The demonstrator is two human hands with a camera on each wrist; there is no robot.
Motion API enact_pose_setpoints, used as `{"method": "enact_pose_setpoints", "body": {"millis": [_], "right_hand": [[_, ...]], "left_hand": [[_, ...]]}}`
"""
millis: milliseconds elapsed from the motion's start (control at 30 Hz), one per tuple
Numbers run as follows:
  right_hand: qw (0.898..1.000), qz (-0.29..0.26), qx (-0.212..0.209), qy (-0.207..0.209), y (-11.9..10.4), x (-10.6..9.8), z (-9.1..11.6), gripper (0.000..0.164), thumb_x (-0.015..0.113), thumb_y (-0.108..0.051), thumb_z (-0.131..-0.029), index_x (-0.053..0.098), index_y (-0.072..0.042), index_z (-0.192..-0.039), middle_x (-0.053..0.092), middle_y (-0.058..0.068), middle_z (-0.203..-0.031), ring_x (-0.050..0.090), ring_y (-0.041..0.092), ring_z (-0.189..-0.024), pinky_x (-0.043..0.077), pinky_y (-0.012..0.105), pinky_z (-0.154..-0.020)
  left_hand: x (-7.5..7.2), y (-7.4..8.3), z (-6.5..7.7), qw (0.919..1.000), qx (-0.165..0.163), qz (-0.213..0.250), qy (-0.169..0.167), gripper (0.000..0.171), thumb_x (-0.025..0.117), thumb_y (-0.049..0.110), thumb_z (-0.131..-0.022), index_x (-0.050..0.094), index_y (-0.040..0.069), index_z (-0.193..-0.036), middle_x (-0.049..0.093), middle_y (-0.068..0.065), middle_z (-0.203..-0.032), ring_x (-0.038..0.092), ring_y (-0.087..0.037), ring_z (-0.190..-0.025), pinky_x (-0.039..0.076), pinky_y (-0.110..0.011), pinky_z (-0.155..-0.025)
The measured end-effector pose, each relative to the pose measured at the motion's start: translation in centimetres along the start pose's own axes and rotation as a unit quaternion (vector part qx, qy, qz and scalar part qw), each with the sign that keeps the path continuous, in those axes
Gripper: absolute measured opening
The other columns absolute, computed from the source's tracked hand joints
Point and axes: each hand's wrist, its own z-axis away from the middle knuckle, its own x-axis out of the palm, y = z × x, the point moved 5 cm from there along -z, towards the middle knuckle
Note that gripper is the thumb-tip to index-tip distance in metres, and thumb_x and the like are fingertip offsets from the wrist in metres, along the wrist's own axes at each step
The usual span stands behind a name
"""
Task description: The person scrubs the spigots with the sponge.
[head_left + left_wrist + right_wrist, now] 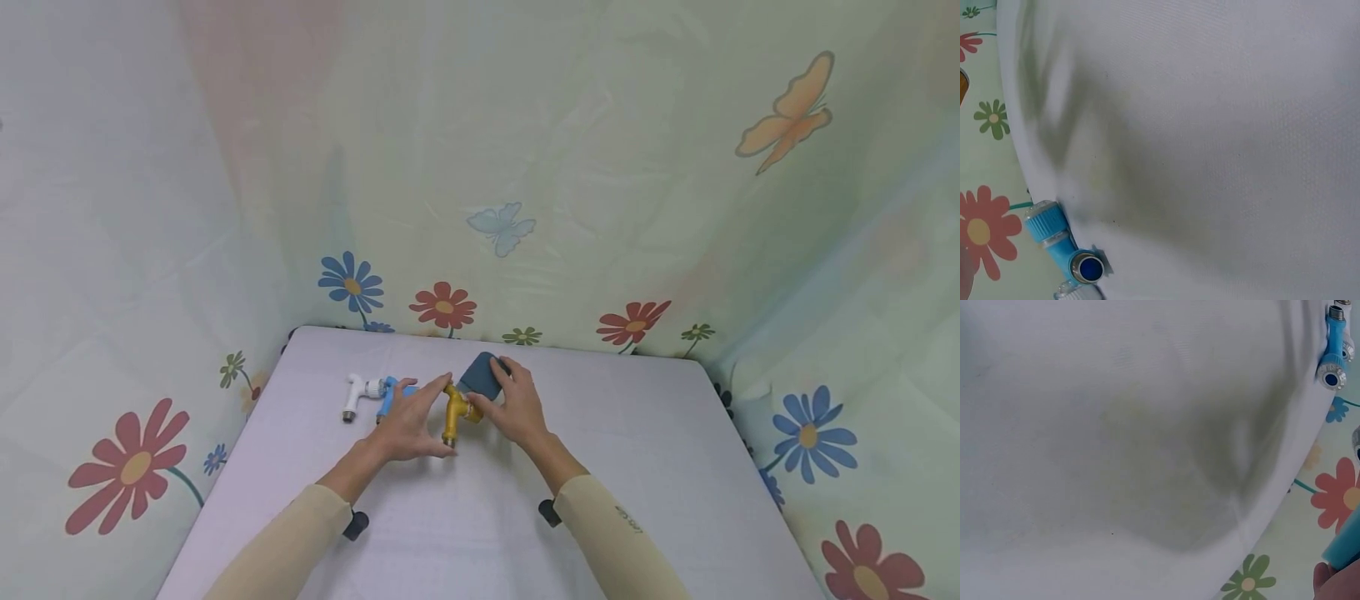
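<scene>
A yellow tap [454,410] with a threaded metal end is between the two hands. My left hand [411,421] holds it from the left, index fingertip at its top and thumb by the threaded end. The right hand [519,407] grips a dark teal, flat piece [480,377] that looks like a pad or folded cloth, its thumb close to the tap's right side. In the right wrist view, fingers [1335,584] lie against the teal piece [1344,544]. A blue tap [386,400] lies beyond the left hand, which partly covers it, and also appears in the left wrist view.
A white tap [360,394] lies left of the blue one. The table [630,450] has a pale cloth cover. Behind it and at both sides hangs a curtain [420,167] printed with flowers and butterflies. Dark wrist cameras [550,512] sit under the sleeves.
</scene>
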Motion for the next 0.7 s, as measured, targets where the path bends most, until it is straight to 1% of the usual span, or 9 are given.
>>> {"method": "enact_pose_setpoints", "body": {"millis": [67, 133, 233, 333, 500, 700], "right_hand": [[1.000, -0.009, 0.002, 0.011, 0.1, -0.1, 0.1, 0.088, 0.070, -0.062, -0.091, 0.042, -0.015, -0.160, 0.037, 0.014, -0.165, 0.037, 0.036, -0.151, 0.041, 0.057, -0.120], [1.000, -0.018, -0.007, 0.020, 0.1, -0.3, 0.3, 0.088, 0.071, -0.061, -0.091, 0.043, -0.015, -0.160, 0.038, 0.013, -0.165, 0.037, 0.036, -0.151, 0.042, 0.057, -0.119], [0.999, -0.021, -0.037, 0.021, -0.3, -0.3, 0.6, 0.088, 0.073, -0.061, -0.089, 0.043, -0.016, -0.160, 0.038, 0.011, -0.165, 0.038, 0.034, -0.150, 0.044, 0.055, -0.118], [0.996, -0.020, -0.079, 0.020, -0.9, -0.4, 0.9, 0.089, 0.077, -0.059, -0.087, 0.045, -0.017, -0.159, 0.040, 0.010, -0.164, 0.040, 0.032, -0.149, 0.046, 0.054, -0.116], [0.990, -0.022, -0.137, 0.020, -1.7, -0.5, 1.5, 0.090, 0.084, -0.051, -0.084, 0.046, -0.017, -0.158, 0.042, 0.010, -0.162, 0.042, 0.032, -0.146, 0.048, 0.054, -0.115], [0.982, -0.012, -0.187, 0.028, -2.3, -0.1, 2.0, 0.090, 0.085, -0.047, -0.084, 0.046, -0.015, -0.158, 0.042, 0.010, -0.162, 0.042, 0.032, -0.146, 0.047, 0.054, -0.115]], "left_hand": [[-0.1, -0.2, -0.1, 1.0000, -0.005, 0.003, 0.003, 0.122, 0.095, 0.049, -0.070, 0.027, 0.014, -0.165, 0.044, -0.007, -0.165, 0.051, -0.024, -0.145, 0.016, -0.057, -0.124], [-0.2, -0.5, -0.1, 0.9998, -0.018, 0.009, 0.006, 0.122, 0.095, 0.049, -0.070, 0.026, 0.015, -0.165, 0.045, -0.006, -0.164, 0.051, -0.024, -0.145, 0.016, -0.057, -0.125], [-0.4, -1.0, -0.1, 0.9991, -0.038, 0.017, 0.010, 0.123, 0.094, 0.052, -0.070, 0.025, 0.014, -0.165, 0.048, -0.006, -0.161, 0.052, -0.023, -0.144, 0.015, -0.057, -0.126], [-0.5, -1.4, -0.2, 0.9985, -0.050, 0.020, 0.012, 0.124, 0.092, 0.056, -0.071, 0.024, 0.014, -0.166, 0.049, -0.005, -0.160, 0.051, -0.022, -0.144, 0.014, -0.057, -0.126], [-0.5, -1.6, -0.2, 0.9984, -0.052, 0.014, 0.017, 0.124, 0.091, 0.059, -0.071, 0.025, 0.013, -0.165, 0.049, -0.006, -0.160, 0.050, -0.022, -0.145, 0.016, -0.057, -0.126], [-0.6, -1.6, -0.3, 0.9982, -0.052, 0.013, 0.028, 0.124, 0.093, 0.055, -0.070, 0.026, 0.010, -0.165, 0.050, -0.008, -0.160, 0.050, -0.025, -0.145, 0.016, -0.058, -0.125]]}}
